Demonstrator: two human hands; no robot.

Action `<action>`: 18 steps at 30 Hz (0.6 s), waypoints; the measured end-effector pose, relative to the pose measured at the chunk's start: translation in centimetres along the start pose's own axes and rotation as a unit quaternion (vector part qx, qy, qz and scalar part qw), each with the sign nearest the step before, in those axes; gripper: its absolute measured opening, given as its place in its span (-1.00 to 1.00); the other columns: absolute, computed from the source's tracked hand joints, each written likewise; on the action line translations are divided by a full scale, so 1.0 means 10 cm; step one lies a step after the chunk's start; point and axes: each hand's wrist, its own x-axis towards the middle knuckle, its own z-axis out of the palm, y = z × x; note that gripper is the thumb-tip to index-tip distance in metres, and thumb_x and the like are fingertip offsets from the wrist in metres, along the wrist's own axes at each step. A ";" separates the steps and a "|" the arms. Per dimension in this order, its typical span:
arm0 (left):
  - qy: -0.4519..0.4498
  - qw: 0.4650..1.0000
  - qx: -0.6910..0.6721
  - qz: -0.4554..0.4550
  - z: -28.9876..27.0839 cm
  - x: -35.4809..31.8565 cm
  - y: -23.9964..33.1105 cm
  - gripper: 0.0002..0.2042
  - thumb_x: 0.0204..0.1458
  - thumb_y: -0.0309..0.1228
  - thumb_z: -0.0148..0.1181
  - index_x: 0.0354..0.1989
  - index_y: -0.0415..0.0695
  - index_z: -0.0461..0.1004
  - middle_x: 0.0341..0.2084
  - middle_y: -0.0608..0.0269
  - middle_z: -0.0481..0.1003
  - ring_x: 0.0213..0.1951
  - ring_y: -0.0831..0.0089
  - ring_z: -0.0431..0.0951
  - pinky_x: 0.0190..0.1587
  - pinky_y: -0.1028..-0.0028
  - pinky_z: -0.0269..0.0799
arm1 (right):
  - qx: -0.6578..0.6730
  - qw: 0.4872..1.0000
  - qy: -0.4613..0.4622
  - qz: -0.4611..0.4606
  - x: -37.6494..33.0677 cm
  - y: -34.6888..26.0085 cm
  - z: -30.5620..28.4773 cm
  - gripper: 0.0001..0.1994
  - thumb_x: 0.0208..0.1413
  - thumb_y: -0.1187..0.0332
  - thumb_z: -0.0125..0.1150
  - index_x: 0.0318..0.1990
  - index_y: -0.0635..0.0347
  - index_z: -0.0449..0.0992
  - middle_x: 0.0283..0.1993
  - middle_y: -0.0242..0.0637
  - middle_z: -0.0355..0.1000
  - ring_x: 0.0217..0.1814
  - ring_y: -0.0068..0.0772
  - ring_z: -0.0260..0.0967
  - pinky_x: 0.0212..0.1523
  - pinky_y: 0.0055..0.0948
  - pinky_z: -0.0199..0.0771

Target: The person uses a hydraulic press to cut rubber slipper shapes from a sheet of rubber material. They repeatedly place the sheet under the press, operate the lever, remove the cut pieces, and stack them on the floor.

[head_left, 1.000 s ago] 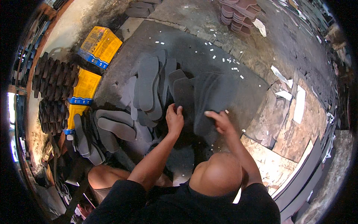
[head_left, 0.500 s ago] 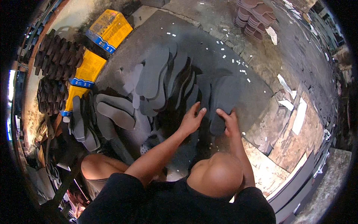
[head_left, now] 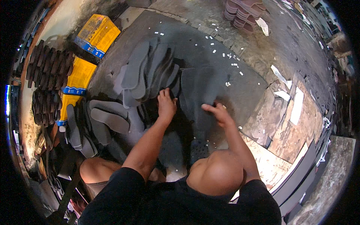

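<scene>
Grey shoe soles lie overlapped in a fanned row on the dark floor sheet in front of me. My left hand is at the near end of this row, its bent fingers and thumb closed about the end of a sole. To the right, a dark sole is smeared by motion and lies over or beside other dark soles. My right hand is at its right edge, thumb stretched out toward it and apart from the fingers. The undersides of the fingers are hidden.
More loose soles lie left of the row. Yellow and blue cartons and stacked dark pieces line the left wall. Brown soles are piled far right. White scraps and worn boards lie at right.
My left hand has moved left to the near end of the fanned soles. The dark sole by my right hand has shifted left, and the right thumb has spread. The whole view has shifted slightly.
</scene>
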 end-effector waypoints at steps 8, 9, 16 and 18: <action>-0.062 0.996 -0.071 -0.003 0.00 -0.21 0.01 -0.54 0.23 -0.32 0.25 0.19 -0.34 0.36 -0.02 -0.15 0.47 0.02 -0.12 0.51 0.13 0.07 0.43 | -0.185 0.979 0.074 -0.036 0.36 0.30 0.11 0.22 -0.19 -0.01 0.66 0.49 0.43 -0.03 0.44 0.17 0.22 0.47 0.12 0.23 0.45 -0.08 0.22; -0.074 0.991 -0.105 -0.022 0.03 -0.34 -0.06 -0.52 0.28 -0.24 0.18 0.21 -0.37 0.36 -0.03 -0.18 0.49 0.01 -0.13 0.53 0.14 0.08 0.43 | -0.113 0.992 0.054 -0.025 0.17 0.11 0.13 0.18 -0.17 0.01 0.65 0.48 0.44 0.00 0.41 0.17 0.26 0.42 0.12 0.29 0.39 -0.09 0.31; -0.136 0.917 -0.308 -0.213 0.33 -0.28 0.36 -0.23 0.37 0.20 -0.16 0.41 -0.31 0.24 0.30 -0.14 0.34 0.30 0.00 0.36 0.34 0.13 0.23 | 0.072 0.997 -0.009 -0.013 0.17 0.19 -0.10 0.14 -0.11 0.03 0.63 0.50 0.36 -0.01 0.39 0.11 0.31 0.33 0.05 0.39 0.31 -0.12 0.42; -0.204 0.794 -0.479 -0.313 0.38 -0.21 0.55 -0.22 0.36 0.23 -0.17 0.43 -0.27 0.23 0.34 -0.07 0.32 0.31 0.06 0.36 0.35 0.13 0.23 | -0.038 0.998 -0.011 -0.053 0.49 0.37 0.05 0.17 -0.11 0.00 0.63 0.50 0.36 -0.04 0.34 0.09 0.35 0.34 0.08 0.37 0.35 -0.09 0.38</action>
